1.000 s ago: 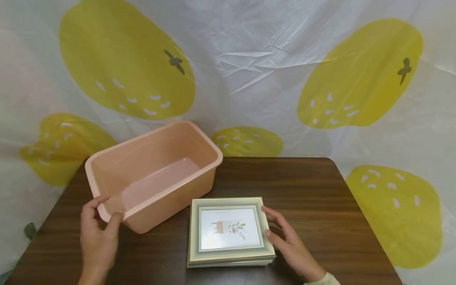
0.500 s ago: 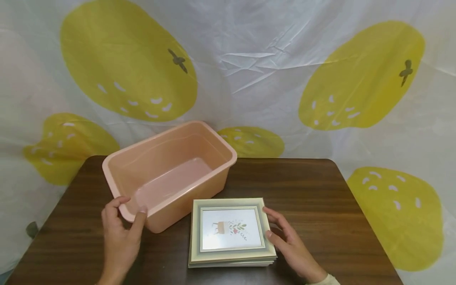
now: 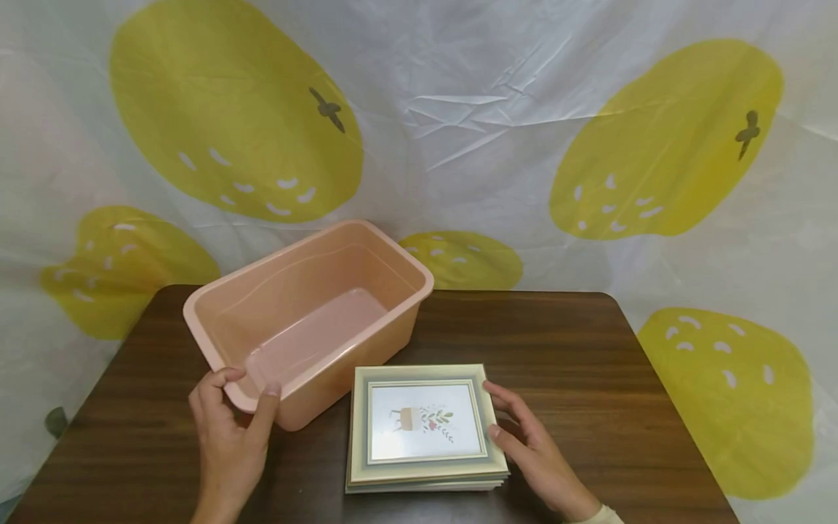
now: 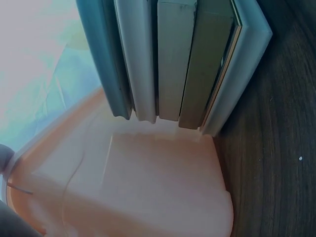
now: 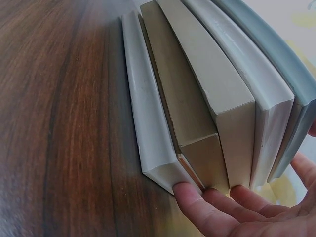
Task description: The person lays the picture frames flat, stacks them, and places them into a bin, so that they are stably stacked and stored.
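An empty pink plastic bin (image 3: 308,247) stands slantwise on the dark wooden table (image 3: 556,342). My left hand (image 3: 247,386) grips its near corner, fingers over the rim and thumb on the outer wall. Just to its right lies a flat stack of several picture frames (image 3: 425,422), the top one showing a small plant drawing. My right hand (image 3: 504,418) rests against the stack's right edge with its fingers nearly straight. In the right wrist view the fingertips (image 5: 197,202) touch the frames' edges (image 5: 212,89). The left wrist view shows the bin wall (image 4: 148,182) close beside the frames (image 4: 173,59).
A white sheet with big yellow fruit shapes (image 3: 458,131) hangs behind the table. The table's right half (image 3: 589,378) is bare wood, and its edges drop off at the left, right and back.
My left hand has slid the pink bin to the right, close to the frame stack, then turned it slightly. The right hand and the frames have stayed put.
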`<state>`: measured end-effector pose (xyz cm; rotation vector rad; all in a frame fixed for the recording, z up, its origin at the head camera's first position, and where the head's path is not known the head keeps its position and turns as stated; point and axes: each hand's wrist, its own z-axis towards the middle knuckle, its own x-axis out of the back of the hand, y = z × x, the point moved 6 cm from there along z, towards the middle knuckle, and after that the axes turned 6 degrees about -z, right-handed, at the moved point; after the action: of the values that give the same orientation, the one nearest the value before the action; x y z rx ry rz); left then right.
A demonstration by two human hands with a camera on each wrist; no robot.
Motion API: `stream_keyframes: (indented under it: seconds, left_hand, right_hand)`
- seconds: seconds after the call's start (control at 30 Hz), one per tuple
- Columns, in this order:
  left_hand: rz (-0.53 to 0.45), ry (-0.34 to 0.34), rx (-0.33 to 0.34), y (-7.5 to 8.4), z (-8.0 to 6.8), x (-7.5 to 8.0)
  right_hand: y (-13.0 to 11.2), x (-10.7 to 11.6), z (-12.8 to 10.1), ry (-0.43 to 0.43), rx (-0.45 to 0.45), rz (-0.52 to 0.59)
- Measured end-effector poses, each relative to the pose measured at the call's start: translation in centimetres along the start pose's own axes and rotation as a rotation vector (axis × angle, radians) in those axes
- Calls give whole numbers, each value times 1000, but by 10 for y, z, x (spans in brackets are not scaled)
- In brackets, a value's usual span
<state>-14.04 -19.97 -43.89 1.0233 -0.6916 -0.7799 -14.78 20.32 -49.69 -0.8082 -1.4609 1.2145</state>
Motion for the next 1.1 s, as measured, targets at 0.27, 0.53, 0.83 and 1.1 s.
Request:
stream_keyframes:
  seconds: [0.27,0.53,0.83,1.1]
  left_hand:
    - [-26,-41,99,1,-1,2]
    - [-37,-31,95,9,-4,7]
    - [-88,49,7,24,-18,14]
    - [-169,88,-50,36,-38,14]
  right_hand:
    - [1,0,-1,-10,-5,13]
    - [2,0,0,-25,-9,24]
    - [3,0,2,-22,-33,21]
    - [0,0,0,-19,-29,34]
